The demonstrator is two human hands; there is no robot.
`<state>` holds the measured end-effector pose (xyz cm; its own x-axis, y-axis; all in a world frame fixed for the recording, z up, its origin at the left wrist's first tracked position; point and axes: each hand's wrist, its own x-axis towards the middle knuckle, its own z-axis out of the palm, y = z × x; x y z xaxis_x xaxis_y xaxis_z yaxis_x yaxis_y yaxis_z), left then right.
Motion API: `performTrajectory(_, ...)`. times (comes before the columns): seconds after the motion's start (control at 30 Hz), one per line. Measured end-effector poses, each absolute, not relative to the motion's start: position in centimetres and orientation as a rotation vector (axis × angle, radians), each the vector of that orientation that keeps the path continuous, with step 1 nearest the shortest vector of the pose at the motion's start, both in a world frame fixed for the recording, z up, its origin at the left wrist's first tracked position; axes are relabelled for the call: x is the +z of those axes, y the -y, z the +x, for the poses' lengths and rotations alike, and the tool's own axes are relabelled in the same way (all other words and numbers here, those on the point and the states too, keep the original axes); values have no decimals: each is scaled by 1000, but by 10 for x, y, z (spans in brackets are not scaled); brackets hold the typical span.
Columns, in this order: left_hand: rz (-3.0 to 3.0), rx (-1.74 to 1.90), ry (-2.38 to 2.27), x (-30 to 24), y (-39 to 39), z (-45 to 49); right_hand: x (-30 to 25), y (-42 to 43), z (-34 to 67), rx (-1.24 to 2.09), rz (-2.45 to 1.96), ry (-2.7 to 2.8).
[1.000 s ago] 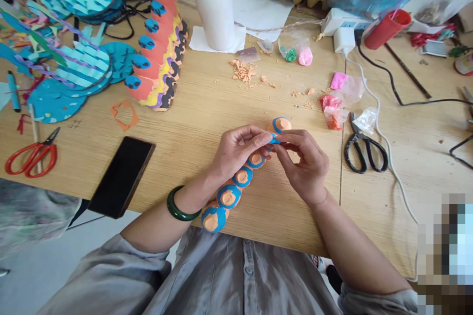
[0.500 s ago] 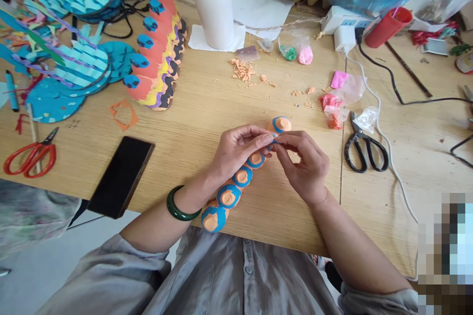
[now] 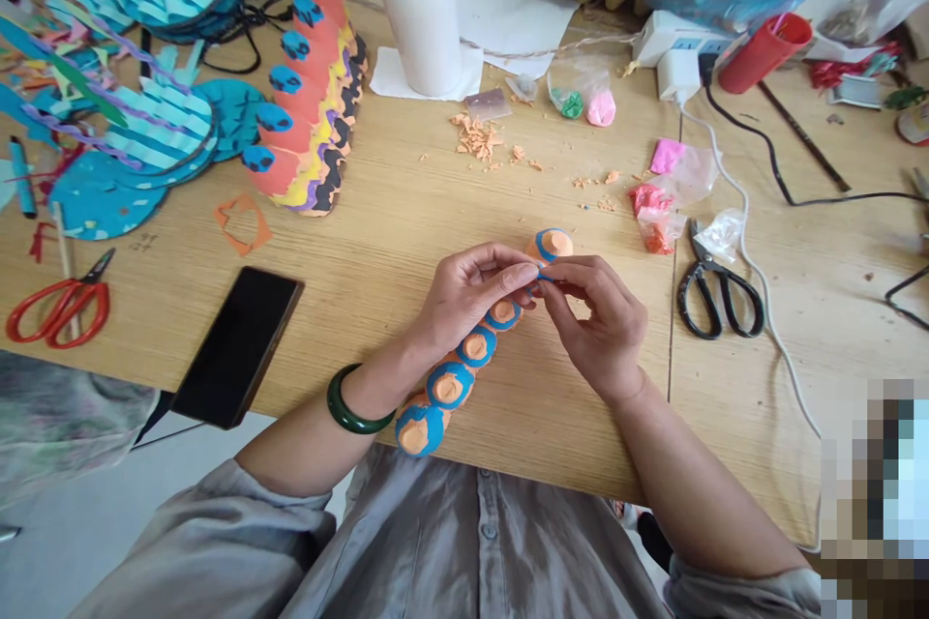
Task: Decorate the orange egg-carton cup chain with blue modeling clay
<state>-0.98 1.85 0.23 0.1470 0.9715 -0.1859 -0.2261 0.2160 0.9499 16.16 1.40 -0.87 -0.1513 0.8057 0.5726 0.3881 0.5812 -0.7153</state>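
My left hand (image 3: 475, 295) and my right hand (image 3: 601, 324) meet over the table, fingertips pinched together on a small piece of blue modelling clay (image 3: 544, 276). Under them a row of orange bumps (image 3: 475, 346), like an egg-carton strip, runs from the table's front edge away from me. Blue clay rings surround its flat orange tops. The part beneath my fingers is hidden. Its far bump (image 3: 554, 245) shows just beyond my hands.
Left of my arms lie a black phone (image 3: 238, 345) and red-handled scissors (image 3: 62, 303). Black-handled scissors (image 3: 718, 285) and a white cable (image 3: 762, 261) are at right. Farther back stand a painted egg-carton piece (image 3: 309, 106), a white bottle (image 3: 421, 24), and orange crumbs (image 3: 475, 137).
My fingertips have shifted very slightly around the blue clay. The bumpy strip and the other things have stayed where they were.
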Motion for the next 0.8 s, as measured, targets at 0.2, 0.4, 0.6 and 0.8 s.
performTrajectory(0.2, 911, 1097, -988, 1, -18, -9, -11, -14, 162, 479, -955, 1775)
performTrajectory(0.4, 1031, 1147, -1070, 1, -19, -10, -8, -15, 162, 900, -1026, 1608)
performTrajectory(0.6, 880, 1240, -1051, -8, -29, -14, -10, -26, 167, 1169, -1034, 1138)
performTrajectory(0.8, 676, 1234, -996, -13, -37, -16, -32, -38, 176, 810, -1289, 1028)
